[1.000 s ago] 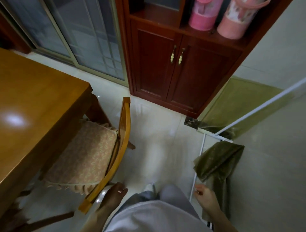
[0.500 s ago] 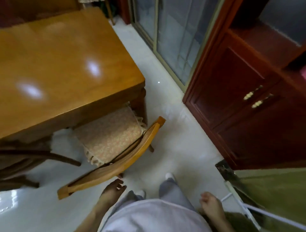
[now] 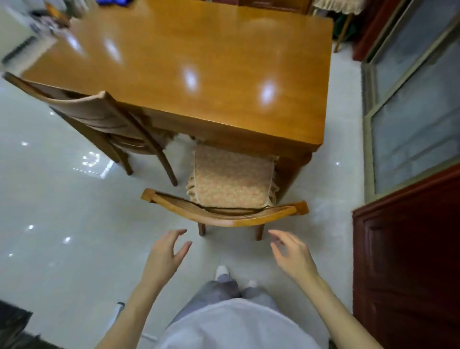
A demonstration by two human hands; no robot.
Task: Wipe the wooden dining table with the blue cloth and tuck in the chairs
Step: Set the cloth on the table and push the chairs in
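Dining table: glossy orange-brown wood, rectangular; its surface shows bright light spots. Near edge overhangs the seats; right edge runs alongside a strip of pale tiled floor before the glass door.

Near chair: curved wooden back rail, partly pushed under the near right corner of the table; seat half exposed, covered by a patterned, fringed cushion. Two rear legs visible, front legs hidden under the table.

Second chair: darker slatted wood, to the left, seat mostly under the table, back cut off at the left.

Left hand and right hand: both empty, fingers spread apart, hovering just behind the near chair's back rail, not touching it. Open floor on both sides.

Blue cloth: blurred blue patch beyond the far table edge, cut off by the frame; what it rests on is unclear.

Dark red cabinet: right, panelled.
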